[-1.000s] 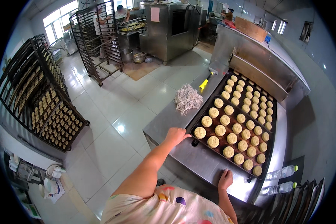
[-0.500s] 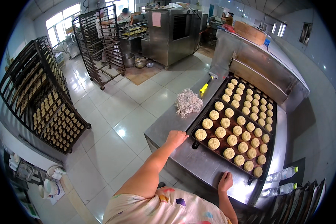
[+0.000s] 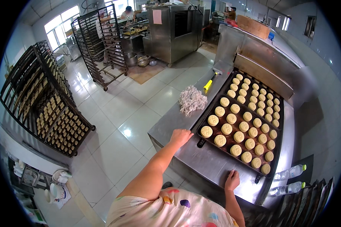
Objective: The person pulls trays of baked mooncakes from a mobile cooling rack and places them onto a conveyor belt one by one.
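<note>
The front tray (image 3: 216, 130) of cakes (image 3: 238, 136) lies on the counter (image 3: 212, 159). Around it: mop head (image 3: 193, 100) at ten o'clock, yellow tool (image 3: 208, 84) at eleven, bottles (image 3: 294, 171) between four and five. The left hand (image 3: 182, 137) curls narrow at nine, the right hand (image 3: 232, 179) at six; whether either holds anything, I cannot tell. Since half a second ago, only the view has shifted slightly.

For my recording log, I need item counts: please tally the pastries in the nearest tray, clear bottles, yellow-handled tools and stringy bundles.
Pastries in the nearest tray: 24
Clear bottles: 2
Yellow-handled tool: 1
Stringy bundle: 1
Total: 28
</note>
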`<action>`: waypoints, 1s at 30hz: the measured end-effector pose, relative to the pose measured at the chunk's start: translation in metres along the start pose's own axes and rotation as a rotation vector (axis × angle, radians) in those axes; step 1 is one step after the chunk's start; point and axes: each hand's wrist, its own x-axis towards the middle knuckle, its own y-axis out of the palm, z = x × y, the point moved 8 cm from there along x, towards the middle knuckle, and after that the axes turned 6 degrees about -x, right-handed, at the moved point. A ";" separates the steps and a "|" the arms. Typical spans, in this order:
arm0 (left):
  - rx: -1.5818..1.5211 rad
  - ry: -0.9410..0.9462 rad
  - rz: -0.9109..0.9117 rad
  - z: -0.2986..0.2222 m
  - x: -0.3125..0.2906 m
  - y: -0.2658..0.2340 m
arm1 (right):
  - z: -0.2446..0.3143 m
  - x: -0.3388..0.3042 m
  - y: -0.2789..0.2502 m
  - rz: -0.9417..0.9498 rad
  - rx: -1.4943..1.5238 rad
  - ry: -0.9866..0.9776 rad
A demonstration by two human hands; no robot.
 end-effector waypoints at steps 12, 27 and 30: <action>0.019 -0.025 0.026 0.002 -0.002 0.002 | -0.003 -0.004 0.002 -0.007 0.029 0.013; 0.016 0.005 0.000 0.004 -0.008 0.003 | -0.002 -0.012 0.000 -0.017 0.037 0.015; 0.021 -0.003 0.019 0.004 -0.009 0.004 | -0.005 -0.012 0.003 -0.006 0.016 0.021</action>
